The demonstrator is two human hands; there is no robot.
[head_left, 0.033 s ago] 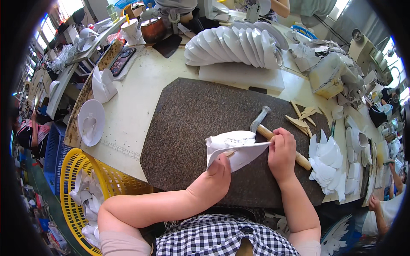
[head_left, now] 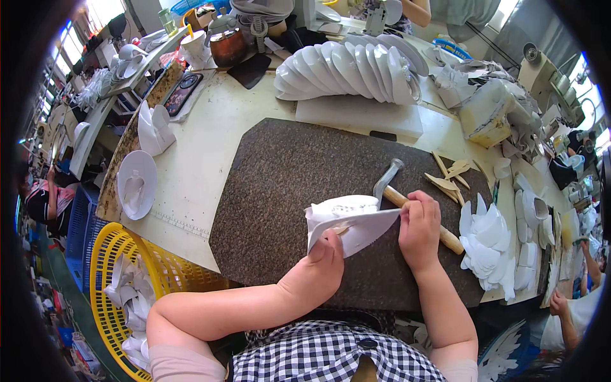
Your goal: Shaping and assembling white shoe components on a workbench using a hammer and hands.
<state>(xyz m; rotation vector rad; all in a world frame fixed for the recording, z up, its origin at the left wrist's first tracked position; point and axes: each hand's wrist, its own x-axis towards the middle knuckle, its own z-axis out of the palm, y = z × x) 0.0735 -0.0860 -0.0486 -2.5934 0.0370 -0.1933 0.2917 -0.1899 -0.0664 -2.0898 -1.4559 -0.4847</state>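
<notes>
Covering part of the tabletop (head_left: 197, 121): dark speckled slab (head_left: 286, 169). Over it: white shoe-upper piece (head_left: 366, 232), left hand (head_left: 323, 256) pinching its near left edge, right hand (head_left: 420, 230) its right tip, presumably steadying it. Behind right hand: wooden-handled hammer (head_left: 395, 197), likely for ready reach.

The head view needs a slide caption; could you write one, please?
Left hand and right hand hold a white piece beside a hammer.
</notes>
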